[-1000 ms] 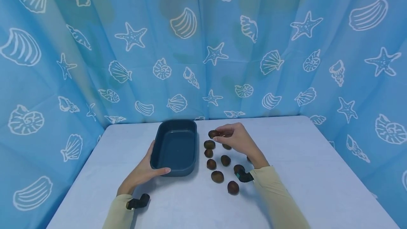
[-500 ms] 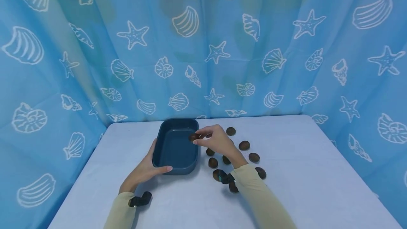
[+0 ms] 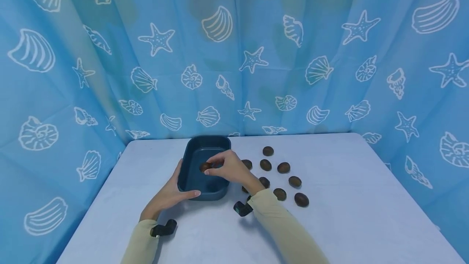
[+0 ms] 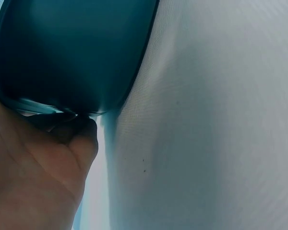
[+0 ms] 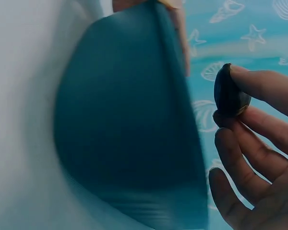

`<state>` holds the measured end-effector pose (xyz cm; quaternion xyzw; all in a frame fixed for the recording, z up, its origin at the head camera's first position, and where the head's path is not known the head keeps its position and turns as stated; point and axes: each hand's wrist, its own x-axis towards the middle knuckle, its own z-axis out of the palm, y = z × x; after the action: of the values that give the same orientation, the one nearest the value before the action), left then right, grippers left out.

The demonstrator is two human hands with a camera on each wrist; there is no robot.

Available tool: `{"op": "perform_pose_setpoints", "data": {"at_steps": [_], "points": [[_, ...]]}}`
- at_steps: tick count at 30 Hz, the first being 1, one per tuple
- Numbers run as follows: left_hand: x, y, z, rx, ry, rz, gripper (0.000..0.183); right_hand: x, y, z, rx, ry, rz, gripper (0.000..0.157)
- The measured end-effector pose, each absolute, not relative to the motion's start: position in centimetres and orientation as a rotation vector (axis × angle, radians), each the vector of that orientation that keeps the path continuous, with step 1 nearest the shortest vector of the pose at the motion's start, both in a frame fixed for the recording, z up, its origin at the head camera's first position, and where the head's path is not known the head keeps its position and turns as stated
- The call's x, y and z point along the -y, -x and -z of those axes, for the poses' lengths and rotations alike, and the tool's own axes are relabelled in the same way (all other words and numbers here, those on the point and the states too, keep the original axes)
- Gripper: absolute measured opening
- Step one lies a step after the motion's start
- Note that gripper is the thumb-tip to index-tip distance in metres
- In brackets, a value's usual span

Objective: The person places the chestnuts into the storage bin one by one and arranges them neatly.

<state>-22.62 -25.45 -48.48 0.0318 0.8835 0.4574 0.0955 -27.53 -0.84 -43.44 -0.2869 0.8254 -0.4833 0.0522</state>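
A dark teal rectangular dish [image 3: 214, 196] stands on the table, with no chestnut lying on the part of its floor that shows. My left hand [image 3: 168, 192] holds its near left corner, thumb along the front wall and fingers up the left side; the left wrist view shows the palm [image 4: 43, 163] against the wall. Above the dish, my right hand [image 3: 231, 168] pinches a brown chestnut [image 3: 205, 168] between thumb and fingertips. In the right wrist view the chestnut [image 5: 229, 91] looks dark and glossy, the lower fingers loosely bent below it.
Several loose chestnuts [image 3: 266, 165] lie scattered on the white tabletop [image 3: 348, 215] right of the dish, some partly behind the right hand and forearm. A blue seashell-print curtain [image 3: 256, 72] hangs around the table's back and sides.
My right hand has carried the chestnut leftward from beside the scattered ones to over the dish. The left hand keeps its hold, and the dish stays in place.
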Motion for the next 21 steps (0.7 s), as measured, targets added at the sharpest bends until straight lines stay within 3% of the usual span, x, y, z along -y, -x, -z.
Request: {"op": "perform_pose_setpoints", "data": {"at_steps": [21], "points": [[25.6,22.8,48.7,-2.603,-0.151,-1.408,0.128,4.1,27.6,45.0,-2.657,0.877,1.114,0.024]]}}
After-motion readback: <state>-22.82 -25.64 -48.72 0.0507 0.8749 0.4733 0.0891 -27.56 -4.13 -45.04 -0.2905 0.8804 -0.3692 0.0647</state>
